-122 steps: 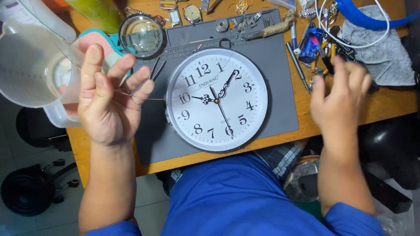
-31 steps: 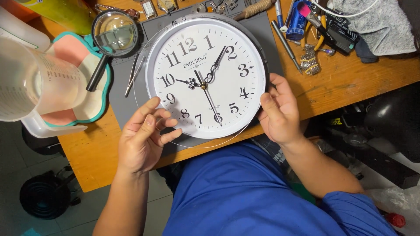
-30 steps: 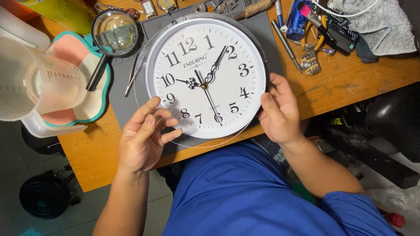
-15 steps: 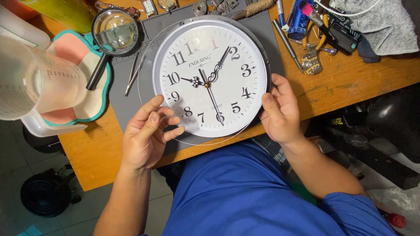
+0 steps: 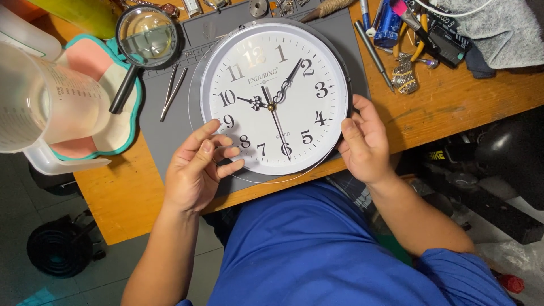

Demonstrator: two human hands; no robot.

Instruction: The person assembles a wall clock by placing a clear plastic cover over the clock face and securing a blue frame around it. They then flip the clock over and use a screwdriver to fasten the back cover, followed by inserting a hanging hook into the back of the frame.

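A round white wall clock [image 5: 283, 68] with a silver rim lies face up on a grey work mat [image 5: 170, 141]. A thin clear round cover [image 5: 194, 113] rests over its face, shifted a little to the lower left. My left hand [image 5: 195, 170] pinches the cover's lower-left edge, fingertips on the dial near the eight. My right hand [image 5: 365, 141] grips the lower-right rim, thumb along the edge where cover and clock meet.
A magnifying glass [image 5: 146, 37] and tweezers [image 5: 171, 90] lie left of the clock. A clear measuring jug [image 5: 39, 96] stands over a teal-edged tray [image 5: 122, 130]. Pliers, pens and a metal watch strap [image 5: 402, 73] sit at the right, beside a grey cloth [image 5: 498, 34]. The wooden table edge [image 5: 113, 198] is near my body.
Four seconds ago my hands held the clear cover raised and apart from the clock. Both hands have come down and inward, and the cover now lies on the face.
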